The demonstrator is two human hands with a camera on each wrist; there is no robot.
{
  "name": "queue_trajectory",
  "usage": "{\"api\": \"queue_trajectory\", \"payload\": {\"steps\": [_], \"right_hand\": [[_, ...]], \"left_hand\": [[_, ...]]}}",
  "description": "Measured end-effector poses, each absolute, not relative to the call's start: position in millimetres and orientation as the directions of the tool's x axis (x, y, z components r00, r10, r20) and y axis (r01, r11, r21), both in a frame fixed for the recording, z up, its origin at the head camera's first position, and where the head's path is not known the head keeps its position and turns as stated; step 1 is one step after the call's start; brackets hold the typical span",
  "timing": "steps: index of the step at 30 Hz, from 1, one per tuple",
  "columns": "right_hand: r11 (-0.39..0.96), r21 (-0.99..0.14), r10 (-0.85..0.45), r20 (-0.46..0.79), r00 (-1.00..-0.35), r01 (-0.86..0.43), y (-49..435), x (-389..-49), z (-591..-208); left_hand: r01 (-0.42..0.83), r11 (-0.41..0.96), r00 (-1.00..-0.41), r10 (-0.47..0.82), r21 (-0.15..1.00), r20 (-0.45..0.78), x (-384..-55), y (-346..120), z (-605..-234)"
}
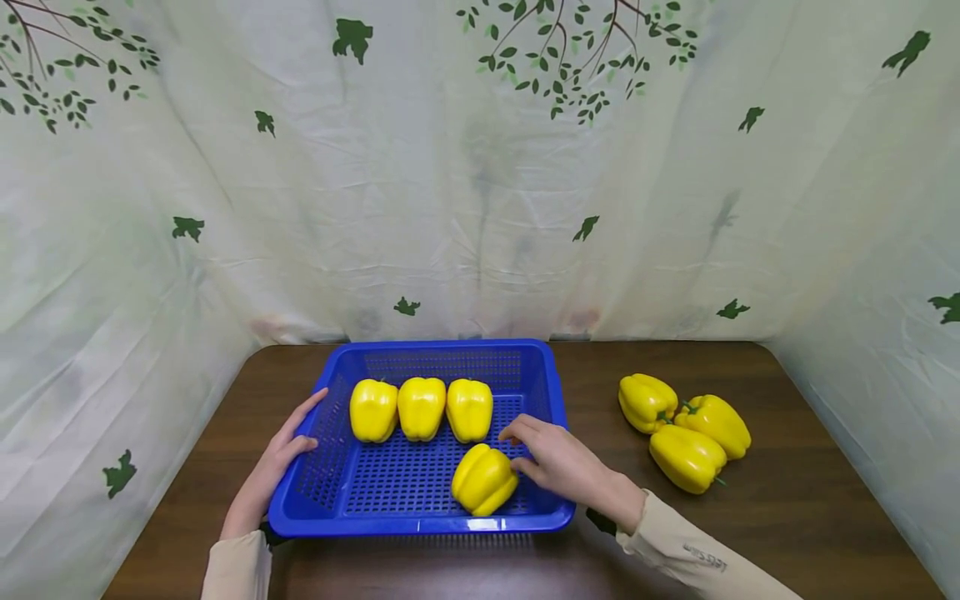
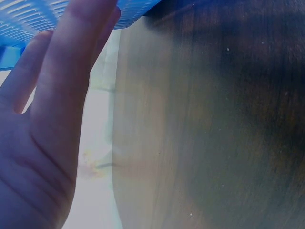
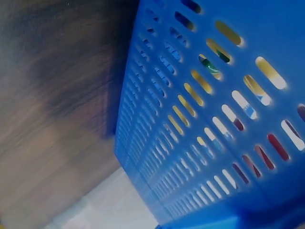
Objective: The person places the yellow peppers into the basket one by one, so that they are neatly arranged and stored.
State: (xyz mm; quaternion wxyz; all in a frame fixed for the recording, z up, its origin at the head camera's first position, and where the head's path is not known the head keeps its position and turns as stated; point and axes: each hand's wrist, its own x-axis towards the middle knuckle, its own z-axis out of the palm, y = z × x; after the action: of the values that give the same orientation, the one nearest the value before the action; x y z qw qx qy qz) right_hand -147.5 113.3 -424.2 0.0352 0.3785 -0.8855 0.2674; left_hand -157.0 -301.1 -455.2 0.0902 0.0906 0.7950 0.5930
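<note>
A blue plastic basket with slotted walls sits on the table in the head view. Its left rim is held by my left hand, thumb over the edge and fingers along the outer wall; the left wrist view shows those fingers against the slots. Inside, three yellow bell peppers stand side by side in a row. A fourth bell pepper lies tilted nearer the front. Over the basket's right side, my right hand has loosely bent fingers, thumb tip right at that pepper's edge. The right wrist view shows the slotted wall, not the hand.
To the right of the basket, three more yellow bell peppers lie bunched together on the brown wooden table. A pale curtain with leaf prints hangs behind the table and along both sides.
</note>
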Motion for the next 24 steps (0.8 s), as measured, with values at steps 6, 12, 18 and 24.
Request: {"api": "queue_trajectory", "payload": {"steps": [6,12,18,24], "right_hand": [[0.516,-0.541,-0.567,0.364,-0.738,-0.664,126.8,-145.3,-420.0],[0.460,-0.588,-0.477,0.469,-0.743,-0.666,145.2,-143.0,-419.5],[0.445,-0.659,-0.373,0.479,-0.794,-0.607,161.5,-135.4,-419.8],[0.434,-0.724,-0.265,0.466,-0.844,-0.536,180.8,-125.6,-423.9]], "left_hand": [[0.033,0.279,-0.969,0.245,0.960,-0.038,-157.6,-301.0,-455.0],[0.045,0.266,-0.966,0.259,0.963,-0.026,-157.8,-301.5,-455.2],[0.032,0.276,-0.968,0.249,0.961,-0.040,-158.1,-301.2,-455.4],[0.026,0.271,-0.967,0.252,0.962,-0.044,-158.3,-301.0,-455.8]]}}
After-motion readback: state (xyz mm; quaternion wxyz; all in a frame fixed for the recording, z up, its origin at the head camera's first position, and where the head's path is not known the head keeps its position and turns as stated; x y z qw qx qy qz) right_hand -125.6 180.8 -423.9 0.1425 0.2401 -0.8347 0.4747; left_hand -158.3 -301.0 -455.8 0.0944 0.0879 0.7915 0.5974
